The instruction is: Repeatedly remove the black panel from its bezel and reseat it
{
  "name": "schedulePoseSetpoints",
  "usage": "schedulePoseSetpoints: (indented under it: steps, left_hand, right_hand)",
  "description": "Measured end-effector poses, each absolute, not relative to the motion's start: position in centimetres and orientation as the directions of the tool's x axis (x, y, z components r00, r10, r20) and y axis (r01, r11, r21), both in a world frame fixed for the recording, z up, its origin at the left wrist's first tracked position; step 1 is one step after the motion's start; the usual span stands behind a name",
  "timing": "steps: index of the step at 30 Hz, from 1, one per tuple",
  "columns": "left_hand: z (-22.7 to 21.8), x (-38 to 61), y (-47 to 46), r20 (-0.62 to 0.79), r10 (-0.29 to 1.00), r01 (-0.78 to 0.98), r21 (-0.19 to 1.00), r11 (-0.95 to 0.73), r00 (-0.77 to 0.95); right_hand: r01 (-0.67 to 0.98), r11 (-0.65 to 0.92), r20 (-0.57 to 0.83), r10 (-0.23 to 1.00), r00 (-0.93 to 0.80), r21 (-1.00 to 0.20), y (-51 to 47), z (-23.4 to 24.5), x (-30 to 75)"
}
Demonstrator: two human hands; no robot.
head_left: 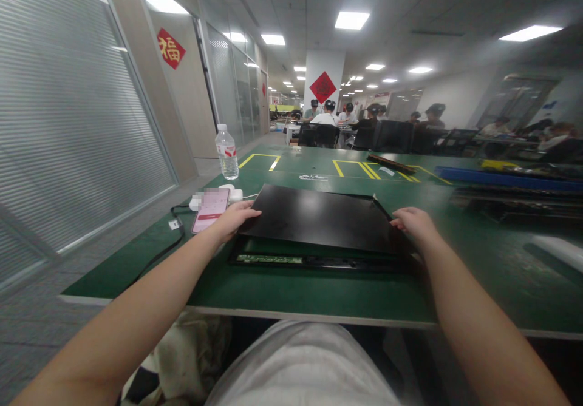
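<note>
A flat, glossy black panel [314, 215] lies tilted over a black frame [359, 264], its near edge raised off the frame's near side. Along that near side, a strip of green circuit board [273, 260] shows in the gap. My left hand [234, 219] grips the panel's left edge, thumb on top. At the opposite edge, my right hand [413, 224] is closed, fingers pinched at the panel's right side. Whether the right fingertips also touch the frame is hard to see. Most of the frame is hidden under the panel.
On the green table [291, 297], a phone [212, 210], white plugs, a black cable [157, 264] and a water bottle [227, 154] stand left. Long dark strips and a blue bar [478, 175] lie right, beyond yellow tape marks. Several people sit farther back.
</note>
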State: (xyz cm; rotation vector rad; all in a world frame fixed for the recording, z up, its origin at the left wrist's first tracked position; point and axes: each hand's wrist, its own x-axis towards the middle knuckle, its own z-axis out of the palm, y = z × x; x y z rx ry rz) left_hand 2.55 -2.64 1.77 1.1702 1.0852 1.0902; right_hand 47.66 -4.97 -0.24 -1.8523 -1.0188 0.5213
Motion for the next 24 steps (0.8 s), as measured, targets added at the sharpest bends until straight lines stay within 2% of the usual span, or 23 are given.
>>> schedulePoseSetpoints:
  steps: [8,24]
  left_hand:
    - [1.7,2.3,-2.4,-0.100,0.980,-0.065,0.991,0.113,0.174]
    - [1.0,1.9,-1.8,-0.104,0.986,-0.023,0.994,0.107,0.131]
  right_hand:
    - [0.516,-0.235,0.097,0.838,0.536,-0.823,-4.4,-1.2,48.7]
    - [0.622,-0.316,0.098,0.837,0.539,-0.717,-4.6,-0.6,48.4]
